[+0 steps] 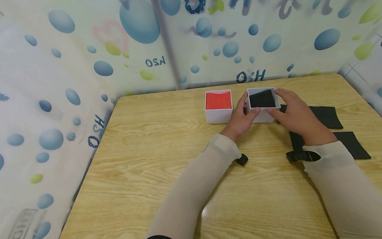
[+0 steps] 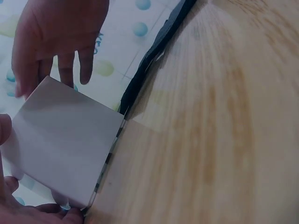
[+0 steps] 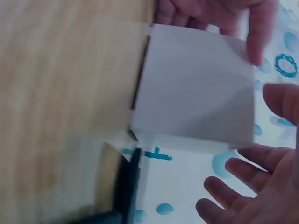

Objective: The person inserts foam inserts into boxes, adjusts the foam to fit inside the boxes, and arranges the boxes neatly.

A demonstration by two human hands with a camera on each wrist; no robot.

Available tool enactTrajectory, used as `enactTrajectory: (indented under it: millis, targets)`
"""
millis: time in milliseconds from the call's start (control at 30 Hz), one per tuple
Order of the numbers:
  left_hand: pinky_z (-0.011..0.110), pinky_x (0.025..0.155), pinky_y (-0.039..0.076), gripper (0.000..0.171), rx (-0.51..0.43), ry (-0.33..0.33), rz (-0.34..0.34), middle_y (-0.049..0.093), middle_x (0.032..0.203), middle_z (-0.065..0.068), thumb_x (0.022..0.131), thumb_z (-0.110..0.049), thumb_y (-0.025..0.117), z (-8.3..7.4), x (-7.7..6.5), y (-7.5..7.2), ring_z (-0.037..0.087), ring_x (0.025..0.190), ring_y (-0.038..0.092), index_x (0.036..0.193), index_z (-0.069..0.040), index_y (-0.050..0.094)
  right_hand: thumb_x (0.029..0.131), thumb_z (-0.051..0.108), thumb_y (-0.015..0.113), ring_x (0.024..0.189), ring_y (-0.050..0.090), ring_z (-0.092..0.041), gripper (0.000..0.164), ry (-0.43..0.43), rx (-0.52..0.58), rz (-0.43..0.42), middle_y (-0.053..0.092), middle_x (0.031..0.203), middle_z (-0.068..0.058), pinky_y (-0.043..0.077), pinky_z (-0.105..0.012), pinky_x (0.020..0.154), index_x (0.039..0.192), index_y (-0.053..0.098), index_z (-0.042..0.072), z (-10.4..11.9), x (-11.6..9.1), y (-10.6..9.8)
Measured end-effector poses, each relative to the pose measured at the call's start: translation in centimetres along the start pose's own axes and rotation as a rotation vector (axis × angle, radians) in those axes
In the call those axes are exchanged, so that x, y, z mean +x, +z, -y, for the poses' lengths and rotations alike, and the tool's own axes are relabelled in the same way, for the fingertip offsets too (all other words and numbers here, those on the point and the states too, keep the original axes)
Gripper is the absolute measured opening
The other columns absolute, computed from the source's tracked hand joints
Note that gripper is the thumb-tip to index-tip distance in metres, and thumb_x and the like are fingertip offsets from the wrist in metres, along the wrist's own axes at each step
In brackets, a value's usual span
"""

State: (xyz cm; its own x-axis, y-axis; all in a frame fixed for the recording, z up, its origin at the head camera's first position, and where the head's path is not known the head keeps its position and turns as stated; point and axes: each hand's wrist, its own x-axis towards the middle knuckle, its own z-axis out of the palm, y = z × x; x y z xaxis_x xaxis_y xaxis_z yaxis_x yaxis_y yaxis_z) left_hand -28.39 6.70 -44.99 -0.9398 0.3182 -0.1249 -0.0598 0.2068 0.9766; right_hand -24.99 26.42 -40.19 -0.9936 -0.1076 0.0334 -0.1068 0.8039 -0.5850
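A small white box [image 1: 263, 116] stands on the table with a folded black sheet, maybe cloth, [image 1: 262, 99] inside. My left hand [image 1: 239, 120] grips its left side, thumb over the front and fingers along the side. At the right side is my right hand [image 1: 299, 114], its thumb near the front rim and index finger by the far right corner. In the right wrist view the right fingers [image 3: 226, 193] are spread and fairly straight, with one fingertip at the box's edge. The left wrist view shows the box's plain front face [image 2: 65, 140].
Left of the hands stands a second white box [image 1: 219, 117] holding a red folded piece [image 1: 219, 101]. Flat black pieces [image 1: 326, 116] lie on the wooden table [image 1: 143, 142] at the right, partly under the right arm. A patterned curtain [image 1: 191, 49] hangs behind the table.
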Motion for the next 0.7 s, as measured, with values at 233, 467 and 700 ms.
enactTrajectory:
  millis: [233, 467, 700]
  targets:
    - [0.047, 0.121, 0.042, 0.077, 0.0, -0.001, -0.012, 0.03, 0.17, -0.012, 0.103, -0.046, 0.065, 0.1, 0.1, 0.1, 0.021, 0.146, 0.041, 0.164, -0.053, 0.02, 0.113, 0.045, 0.038, 0.154, 0.022, -0.056, 0.072, 0.087, 0.056, -0.044, 0.019, 0.171, -0.031, 0.026, -0.078, 0.115, 0.169, 0.016, 0.004, -0.5, -0.5, -1.5]
    - [0.048, 0.12, 0.043, 0.077, -0.003, -0.008, -0.015, 0.03, 0.17, -0.012, 0.103, -0.045, 0.066, 0.0, 0.0, 0.1, 0.021, 0.147, 0.04, 0.165, -0.053, 0.02, 0.111, 0.051, 0.04, 0.145, 0.032, -0.061, 0.079, 0.136, 0.001, 0.004, 0.026, 0.167, -0.033, 0.028, -0.079, 0.112, 0.167, 0.018, -0.001, -2.8, -0.7, -3.0]
    - [0.049, 0.121, 0.042, 0.076, 0.001, -0.01, -0.014, 0.03, 0.171, -0.012, 0.103, -0.045, 0.065, -0.1, -0.1, 0.1, 0.021, 0.148, 0.04, 0.164, -0.055, 0.02, 0.107, 0.053, 0.05, 0.138, 0.037, -0.064, 0.091, 0.187, -0.062, 0.118, 0.023, 0.166, -0.037, 0.034, -0.078, 0.107, 0.165, 0.013, -0.007, -4.8, -0.8, -4.0]
